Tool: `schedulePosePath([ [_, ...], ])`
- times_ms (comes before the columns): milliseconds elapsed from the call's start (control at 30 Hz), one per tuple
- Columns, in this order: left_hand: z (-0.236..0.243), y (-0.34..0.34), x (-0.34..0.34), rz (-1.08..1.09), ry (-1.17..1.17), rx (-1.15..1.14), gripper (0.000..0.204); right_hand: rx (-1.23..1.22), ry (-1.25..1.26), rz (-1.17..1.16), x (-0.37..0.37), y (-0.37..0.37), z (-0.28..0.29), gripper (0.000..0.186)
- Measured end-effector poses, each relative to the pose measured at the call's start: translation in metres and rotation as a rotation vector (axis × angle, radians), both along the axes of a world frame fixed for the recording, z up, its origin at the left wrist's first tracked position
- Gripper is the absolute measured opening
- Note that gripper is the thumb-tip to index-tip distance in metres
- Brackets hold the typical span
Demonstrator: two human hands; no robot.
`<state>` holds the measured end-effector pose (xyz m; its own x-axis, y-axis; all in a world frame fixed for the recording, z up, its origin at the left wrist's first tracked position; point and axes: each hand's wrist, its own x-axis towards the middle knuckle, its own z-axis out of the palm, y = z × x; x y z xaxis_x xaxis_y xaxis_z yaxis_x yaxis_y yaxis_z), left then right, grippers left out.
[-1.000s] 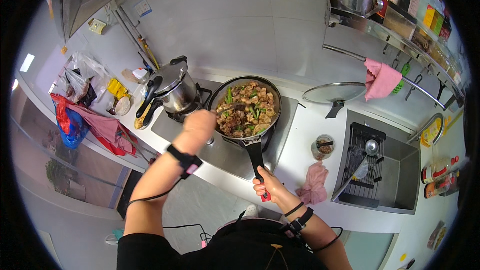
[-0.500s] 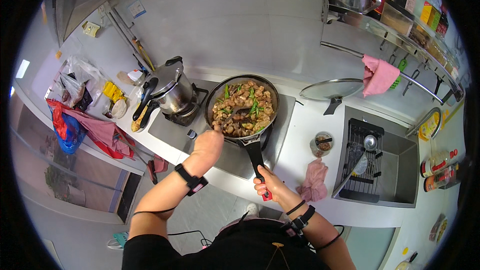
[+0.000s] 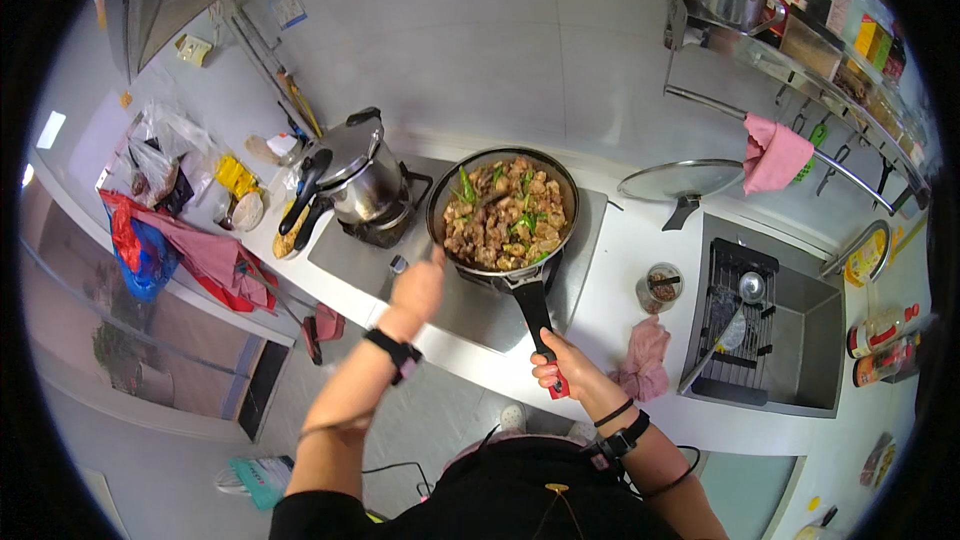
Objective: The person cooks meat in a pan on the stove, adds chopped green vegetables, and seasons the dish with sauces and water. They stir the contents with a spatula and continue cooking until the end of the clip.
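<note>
My left hand [image 3: 415, 290], blurred by motion, is closed on the thin handle of a spatula [image 3: 486, 203] whose far end is among browned meat pieces and green peppers [image 3: 515, 225] in a dark frying pan [image 3: 432, 207]. My right hand [image 3: 560, 365] grips the pan's black-and-red handle. The pan sits over a burner on the steel hob [image 3: 470, 315]. Just left of it, a steel pressure cooker [image 3: 355, 190] with black handles stands on the other burner. Right of the pan lie a glass lid [image 3: 680, 177], a small jar [image 3: 658, 291] and a crumpled pink cloth [image 3: 643, 355].
A steel sink [image 3: 805, 335] with a drain rack and ladle is at the right, beside bottles [image 3: 880, 332]. A wall shelf [image 3: 800, 50] holds containers above a rail with a pink towel [image 3: 778, 150]. Plastic bags [image 3: 150, 250] crowd the counter's left end.
My left hand has shifted a little while moving the spatula in the pan, and the food has been turned about. The pan and my right hand have moved slightly rightward in view.
</note>
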<state>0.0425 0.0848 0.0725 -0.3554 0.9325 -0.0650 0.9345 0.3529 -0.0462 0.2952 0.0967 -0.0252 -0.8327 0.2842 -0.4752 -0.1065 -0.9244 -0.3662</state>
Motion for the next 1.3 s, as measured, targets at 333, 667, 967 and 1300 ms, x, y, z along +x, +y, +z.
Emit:
schedulePosePath([
  [333, 0.108, -0.086, -0.016, -0.200, 0.337, 0.008, 0.036, -0.062, -0.031, -0.015, -0.020, -0.023, 0.020, 0.019],
  [667, 0.068, -0.011, -0.010, -0.116, 0.151, -0.023, 0.027, -0.001, -0.082, -0.040, -0.022, -0.018, 0.011, 0.020],
  [967, 0.056, 0.005, -0.061, 0.054, 0.090, 0.165, 0.015, -0.011, 0.008, -0.016, -0.012, -0.014, -0.006, 0.041],
  [1300, 0.069, -0.081, -0.002, -0.078, -0.001, 0.017, 0.040, -0.028, 0.105, 0.012, -0.012, -0.014, -0.003, 0.033],
])
